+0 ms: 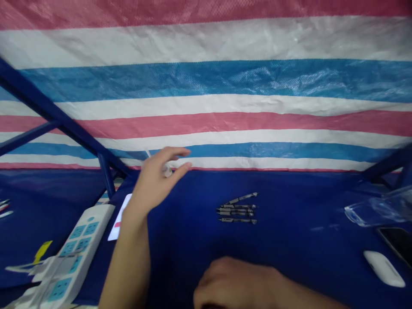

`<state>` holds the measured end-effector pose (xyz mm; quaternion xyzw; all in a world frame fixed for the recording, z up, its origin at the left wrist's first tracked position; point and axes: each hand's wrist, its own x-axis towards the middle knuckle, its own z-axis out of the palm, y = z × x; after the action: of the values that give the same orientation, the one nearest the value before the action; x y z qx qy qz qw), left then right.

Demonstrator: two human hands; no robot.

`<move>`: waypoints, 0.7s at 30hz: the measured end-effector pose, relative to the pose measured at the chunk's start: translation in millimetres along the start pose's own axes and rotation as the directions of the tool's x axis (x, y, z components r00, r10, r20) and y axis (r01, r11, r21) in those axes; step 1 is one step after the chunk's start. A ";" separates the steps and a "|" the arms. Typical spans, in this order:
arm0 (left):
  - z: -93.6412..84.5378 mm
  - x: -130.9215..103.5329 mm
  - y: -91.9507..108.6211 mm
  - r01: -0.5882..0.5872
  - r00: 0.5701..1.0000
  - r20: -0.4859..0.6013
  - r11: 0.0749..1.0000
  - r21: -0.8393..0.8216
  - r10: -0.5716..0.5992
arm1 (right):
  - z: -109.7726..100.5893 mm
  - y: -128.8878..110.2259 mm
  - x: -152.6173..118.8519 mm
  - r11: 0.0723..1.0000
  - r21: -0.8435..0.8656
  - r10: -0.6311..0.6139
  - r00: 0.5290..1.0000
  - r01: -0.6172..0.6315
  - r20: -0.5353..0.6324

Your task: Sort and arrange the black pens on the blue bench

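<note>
My left hand [161, 176] is raised at left centre, thumb and fingers apart, with nothing held between them. Just behind it, partly hidden, is a small whitish object [167, 171]. My right hand [230, 281] is low at the bottom centre, its fingers curled under; whatever they hold, if anything, is hidden. Several dark pens with grey grips [238, 210] lie in a loose group on the blue surface [193, 231], beyond my right hand and apart from both hands.
On the left are a white power strip [83, 244] with plugs and a white card or screen [119, 219]. A clear plastic container [380, 208], a dark phone [397, 242] and a white case [384, 268] lie right. Blue frame bars [61, 116] stand before striped sheeting [225, 77].
</note>
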<state>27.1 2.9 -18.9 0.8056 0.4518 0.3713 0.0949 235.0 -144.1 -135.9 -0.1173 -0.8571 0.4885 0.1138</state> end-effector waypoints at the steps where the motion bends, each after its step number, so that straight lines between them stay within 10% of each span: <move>1: 12.0 -1.6 -4.4 -0.010 0.999 0.051 0.999 0.036 0.008 | -13.2 3.1 -7.4 0.997 -0.052 0.046 0.996 -0.051 -0.082; 7: 80.1 -37.0 -28.5 -0.069 0.909 0.410 0.997 -0.020 0.071 | -54.8 46.3 -62.5 0.644 -0.547 0.078 0.758 -0.534 -0.648; 21: 159.1 -87.6 0.4 -0.324 0.849 0.405 0.940 -0.110 0.340 | -29.8 82.3 -90.8 0.619 -0.487 0.123 0.688 -0.617 -0.716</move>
<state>108.5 -38.2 -176.0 0.9302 0.2679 0.2091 0.1388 337.6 -107.6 -199.5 -0.4905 -0.8390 0.0730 0.2242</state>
